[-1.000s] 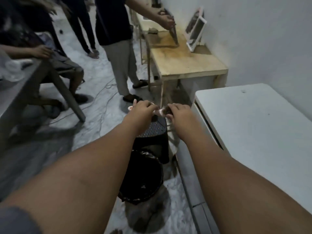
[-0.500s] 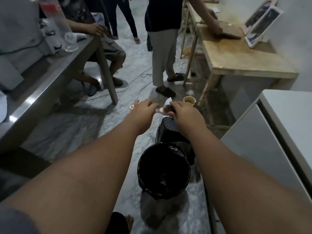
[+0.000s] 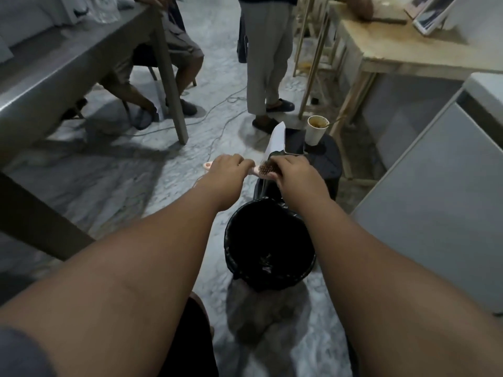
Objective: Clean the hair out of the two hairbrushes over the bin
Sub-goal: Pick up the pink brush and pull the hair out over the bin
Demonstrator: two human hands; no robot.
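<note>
A pink round hairbrush (image 3: pixel 263 168) with brown bristles is held out in front of me, above the floor just beyond the bin. My left hand (image 3: pixel 227 170) grips its pink handle, whose end sticks out to the left. My right hand (image 3: pixel 292 172) is closed over the bristle head, fingers pinching at it. The black-lined bin (image 3: pixel 269 240) stands on the floor below and nearer to me, with a small clump lying inside. I see only one hairbrush.
A black stool (image 3: pixel 325 161) behind the bin carries a stained paper cup (image 3: pixel 316 129), a dark flat object and a white sheet. A white cabinet (image 3: pixel 435 202) is at right, a wooden table (image 3: pixel 402 55) behind it, a grey table (image 3: pixel 68 69) at left. Two people and floor cables are ahead.
My view has swung left and downward, so the bin sits closer to the centre. Both hands have stayed on the brush, the right one still working at the bristles.
</note>
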